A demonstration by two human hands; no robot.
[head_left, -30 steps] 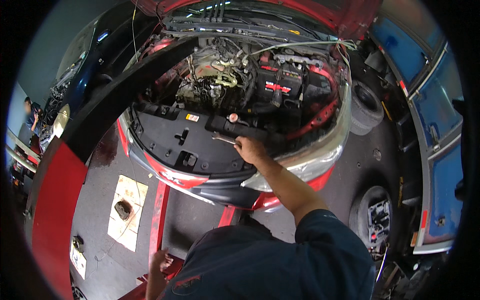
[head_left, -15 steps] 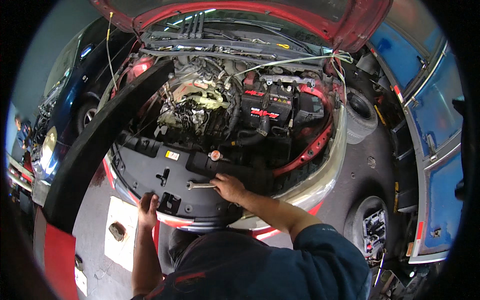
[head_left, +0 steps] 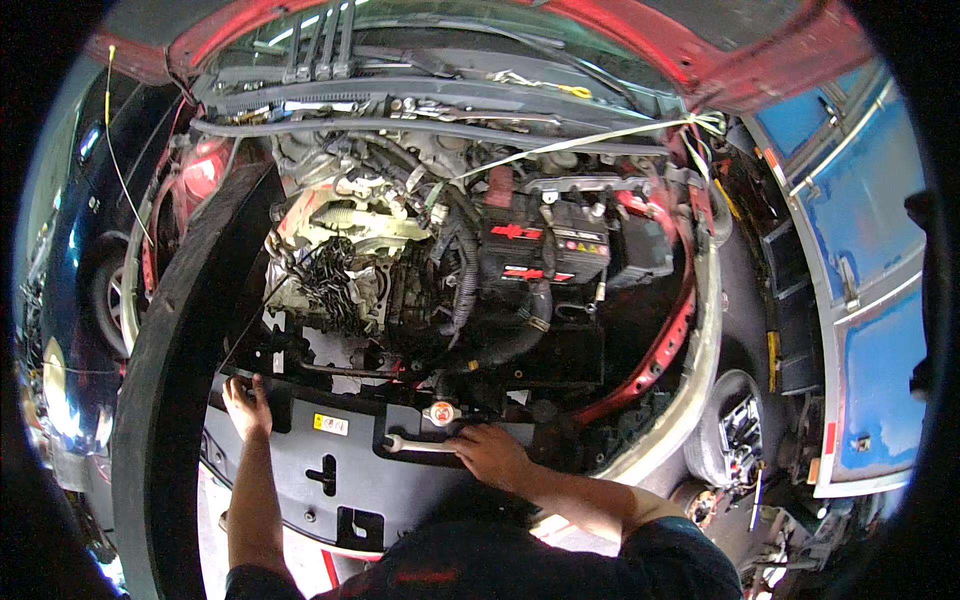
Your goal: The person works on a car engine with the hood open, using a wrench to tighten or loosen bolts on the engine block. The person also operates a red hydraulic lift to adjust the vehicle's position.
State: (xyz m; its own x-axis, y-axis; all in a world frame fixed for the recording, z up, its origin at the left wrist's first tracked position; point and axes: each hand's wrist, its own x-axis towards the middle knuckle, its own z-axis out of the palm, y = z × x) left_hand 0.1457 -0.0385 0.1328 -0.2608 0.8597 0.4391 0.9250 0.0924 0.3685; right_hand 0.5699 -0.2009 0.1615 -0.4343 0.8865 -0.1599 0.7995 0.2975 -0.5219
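Observation:
My right hand is closed around one end of a metal wrench. The wrench's open jaw points left, over the black plastic cover at the front of the engine bay. Just beyond the wrench is a round cap. My left hand rests at the cover's rear left edge, thumb and fingers apart, with nothing visible in it. Behind the cover lies the exposed engine, with a black battery to its right.
A long black beam slants in beside my left hand. The raised red hood hangs overhead. More tools lie along the windshield base. A pale strap stretches across the bay's back right. Blue cabinets stand at right.
The view has moved forward over the engine bay. My left hand has gone from the cover's front edge to its rear left edge. My right hand, still holding the wrench, is nearer the round cap.

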